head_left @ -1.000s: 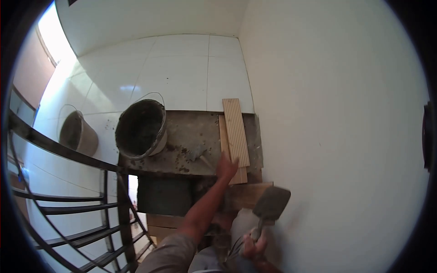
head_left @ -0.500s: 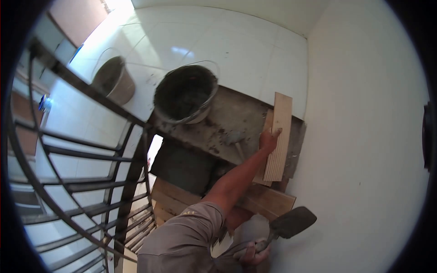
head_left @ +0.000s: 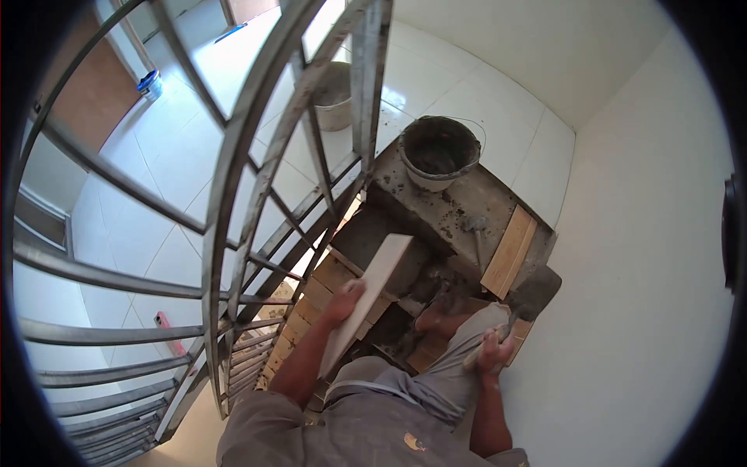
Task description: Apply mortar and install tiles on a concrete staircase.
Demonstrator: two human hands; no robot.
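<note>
My left hand [head_left: 345,300] grips a long pale board [head_left: 387,261], held at a slant over the stair treads. In my right hand [head_left: 493,350] is the handle of a square-bladed trowel [head_left: 540,291], its grey, dirty blade near the right wall. Beyond them, on the cement-smeared landing [head_left: 424,204], stand a mortar-coated bucket [head_left: 440,149] and a grey hand tool with a pale handle [head_left: 477,226], its head indistinct. A wood-coloured plank [head_left: 507,247] lies at the landing's right. Dark wet mortar [head_left: 436,276] shows on the step below.
A metal railing [head_left: 224,257] fills the left. Beyond it are a white tiled floor [head_left: 132,202], a second bucket [head_left: 334,117], a small blue bucket [head_left: 150,86] and a red level-like bar [head_left: 167,331]. A white wall [head_left: 638,272] bounds the right. Wood-coloured steps [head_left: 319,289] descend around my legs.
My left hand has taken the ridged board off the landing and brought it left and nearer, leaving the other plank there. The view has turned, bringing more railing in.
</note>
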